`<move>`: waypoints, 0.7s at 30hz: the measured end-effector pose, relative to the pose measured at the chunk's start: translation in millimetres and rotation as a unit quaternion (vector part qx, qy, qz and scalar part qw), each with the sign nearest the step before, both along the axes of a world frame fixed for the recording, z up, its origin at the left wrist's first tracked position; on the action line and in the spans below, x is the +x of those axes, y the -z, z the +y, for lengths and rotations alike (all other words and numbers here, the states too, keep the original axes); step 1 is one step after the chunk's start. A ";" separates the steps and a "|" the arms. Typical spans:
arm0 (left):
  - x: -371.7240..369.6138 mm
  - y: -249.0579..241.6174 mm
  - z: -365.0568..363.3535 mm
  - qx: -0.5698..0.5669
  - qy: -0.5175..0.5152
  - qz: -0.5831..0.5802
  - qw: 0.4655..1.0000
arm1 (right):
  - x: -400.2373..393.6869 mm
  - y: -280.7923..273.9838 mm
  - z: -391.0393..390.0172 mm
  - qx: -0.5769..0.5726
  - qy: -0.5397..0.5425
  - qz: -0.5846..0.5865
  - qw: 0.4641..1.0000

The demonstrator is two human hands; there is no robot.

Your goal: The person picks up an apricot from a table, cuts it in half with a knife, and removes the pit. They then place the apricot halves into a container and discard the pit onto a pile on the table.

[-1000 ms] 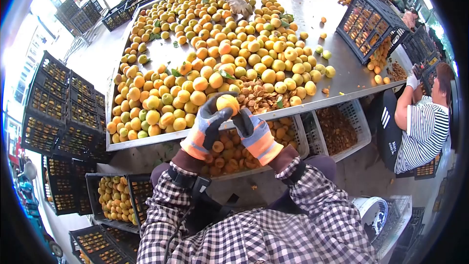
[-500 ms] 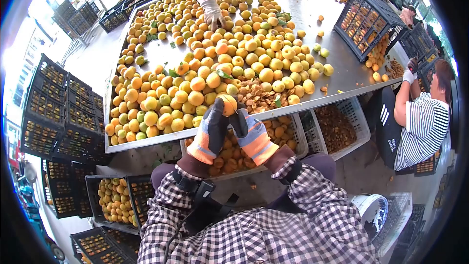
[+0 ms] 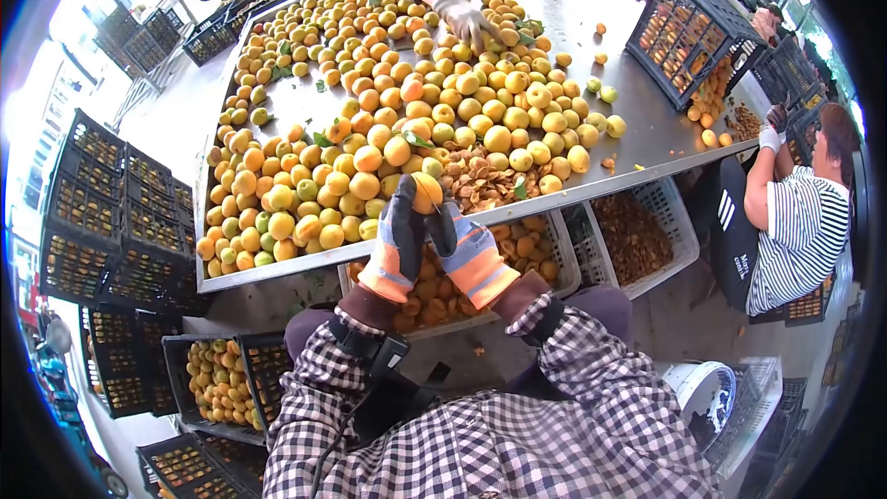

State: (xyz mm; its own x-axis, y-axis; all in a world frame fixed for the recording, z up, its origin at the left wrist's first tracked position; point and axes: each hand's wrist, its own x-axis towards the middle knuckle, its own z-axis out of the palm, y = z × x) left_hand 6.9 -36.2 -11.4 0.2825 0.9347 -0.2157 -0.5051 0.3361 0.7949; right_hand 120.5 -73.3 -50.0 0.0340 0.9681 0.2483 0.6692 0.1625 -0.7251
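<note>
Both my hands wear orange, grey and black work gloves and meet just over the near rim of the metal table. My left hand is closed on an orange-yellow apricot, gripping its left side. Against the apricot's lower right press the closed fingers of my right hand; whether they also hold a small tool is hidden. A large heap of apricots spreads beyond my hands. Just right of the held fruit lies a pile of brown pits and scraps.
Below the rim stand a crate of apricot pieces and a white crate of brown pits. A tipped black crate spills apricots at right. Across the table reaches a co-worker's gloved hand. A person in stripes sits at right.
The co-worker's gloved hand across the table has moved right over the heap. My hands have shifted slightly left and still hold the apricot.
</note>
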 end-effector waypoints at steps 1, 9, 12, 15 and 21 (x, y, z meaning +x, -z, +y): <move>-0.7 1.6 0.6 0.000 0.000 0.000 1.000 | -0.5 1.9 1.7 -0.029 0.001 -0.011 1.000; -9.9 -10.7 1.3 0.091 0.064 0.117 0.987 | 6.9 0.0 4.4 -0.011 0.008 -0.023 1.000; -6.8 0.5 4.9 0.052 0.027 0.095 0.994 | 7.1 0.0 4.5 -0.016 0.014 -0.041 0.999; -13.1 -0.1 9.8 0.166 0.058 0.191 0.966 | 10.4 -17.6 1.7 -0.059 0.019 -0.051 0.997; -8.4 0.4 10.9 0.162 0.026 0.194 0.967 | 18.9 -25.9 6.0 -0.127 0.004 -0.068 0.990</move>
State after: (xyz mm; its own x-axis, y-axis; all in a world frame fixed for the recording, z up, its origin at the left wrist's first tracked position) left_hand -1.5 -25.3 -11.7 0.2875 0.9577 -0.0123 -0.1376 0.0540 0.9890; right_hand 139.5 -67.3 -24.1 0.0256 0.9997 -0.0008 0.7637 -0.0201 -0.6453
